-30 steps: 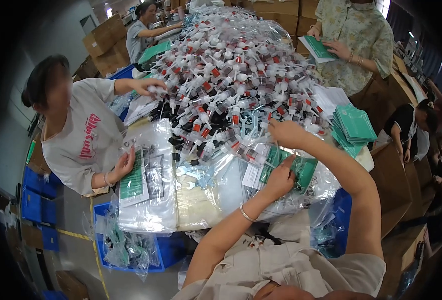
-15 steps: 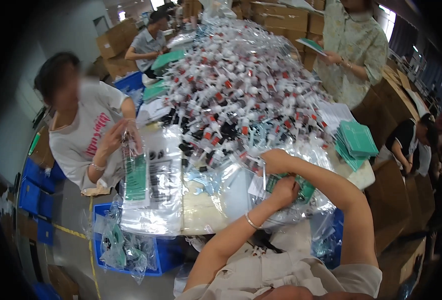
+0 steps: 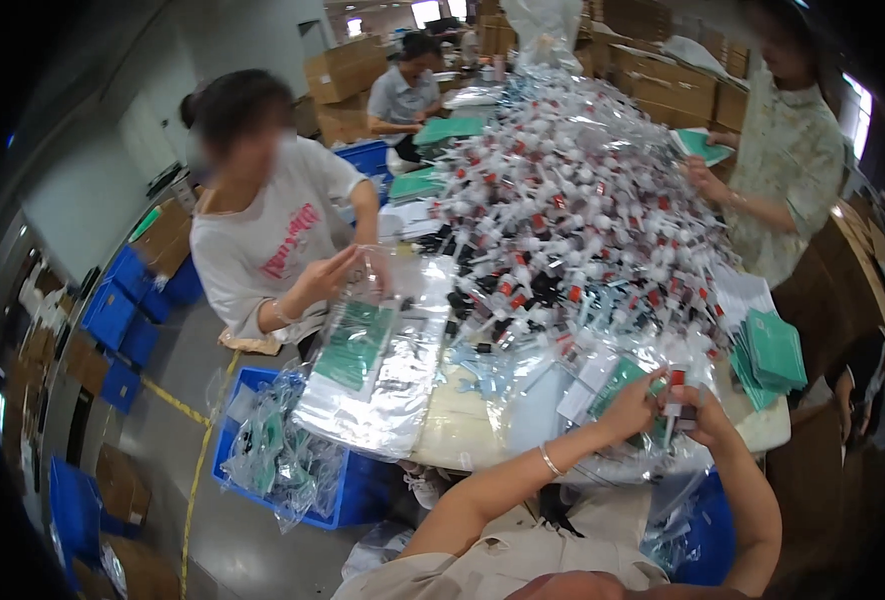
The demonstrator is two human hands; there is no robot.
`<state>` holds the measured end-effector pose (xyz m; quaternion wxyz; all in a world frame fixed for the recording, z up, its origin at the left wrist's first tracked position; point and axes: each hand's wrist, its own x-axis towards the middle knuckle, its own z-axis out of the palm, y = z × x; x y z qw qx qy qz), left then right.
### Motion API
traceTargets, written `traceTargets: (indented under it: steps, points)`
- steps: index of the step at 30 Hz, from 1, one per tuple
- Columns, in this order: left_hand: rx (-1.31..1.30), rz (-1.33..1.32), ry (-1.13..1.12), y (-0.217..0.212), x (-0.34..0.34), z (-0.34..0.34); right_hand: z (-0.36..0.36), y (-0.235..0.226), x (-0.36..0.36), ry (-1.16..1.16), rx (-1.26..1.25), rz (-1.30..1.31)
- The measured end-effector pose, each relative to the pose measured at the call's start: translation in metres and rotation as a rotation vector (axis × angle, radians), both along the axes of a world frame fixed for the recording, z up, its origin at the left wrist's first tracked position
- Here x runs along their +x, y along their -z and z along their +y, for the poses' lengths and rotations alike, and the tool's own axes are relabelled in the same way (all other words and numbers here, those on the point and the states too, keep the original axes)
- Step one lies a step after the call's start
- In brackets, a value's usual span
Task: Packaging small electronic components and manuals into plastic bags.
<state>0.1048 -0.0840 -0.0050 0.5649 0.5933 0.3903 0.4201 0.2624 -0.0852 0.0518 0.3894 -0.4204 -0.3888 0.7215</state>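
Note:
My left hand (image 3: 635,408), with a bracelet on its wrist, is closed at a clear plastic bag with a green card (image 3: 615,384) in or under it, at the table's near right. Just right of it, my right hand (image 3: 705,414) grips a small clear bottle with a red part (image 3: 677,380) and a thin white stem pointing down. The fingertips of both hands nearly meet around the bottle. A white paper sheet (image 3: 585,384) lies left of the green card. Beyond my hands rises a large pile of small bottles (image 3: 573,210) with white, red and black parts.
Green booklets (image 3: 771,352) are stacked at the table's right edge. To the left, a person (image 3: 283,220) handles a clear bag with a green card (image 3: 358,345). Below stands a blue bin (image 3: 338,495) of bagged items. Another person (image 3: 788,180) holds a green booklet, far right.
My right hand has drawn back from the pile's near edge to the right of my left hand, with a bottle in it. The view has turned left.

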Motion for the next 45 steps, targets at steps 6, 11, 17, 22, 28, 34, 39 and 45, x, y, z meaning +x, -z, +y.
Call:
traceTargets:
  steps: [6, 11, 17, 22, 28, 34, 39, 45]
  points:
    - [0.519, 0.202, -0.041, -0.053, -0.007, -0.006, -0.004, 0.027, 0.007, -0.074, -0.147, -0.092]
    - [0.795, 0.361, -0.055, -0.072, 0.010, -0.024, -0.018, -0.017, -0.028, 0.184, -0.249, -0.012]
    - [0.776, 0.260, 0.017, -0.083, 0.013, -0.039, -0.019, -0.002, -0.045, -0.031, 0.110, -0.155]
    - [0.774, 0.322, -0.065, -0.084, 0.006, -0.038, -0.001, 0.008, -0.054, -0.222, 0.411, -0.268]
    - [0.624, 0.167, -0.169, -0.083, -0.011, -0.037, 0.028, 0.022, -0.053, -0.468, 0.756, -0.422]
    - [0.717, 0.175, -0.258, -0.072, -0.021, -0.018, 0.042, 0.008, -0.034, -0.666, 0.838, -0.669]
    - [0.629, 0.248, -0.207, -0.048, -0.015, -0.019, 0.055, -0.054, 0.006, -0.876, 0.323, -0.556]
    - [0.467, 0.655, 0.008, 0.014, -0.004, -0.021, 0.100, -0.031, -0.001, -0.156, 0.599, -0.804]
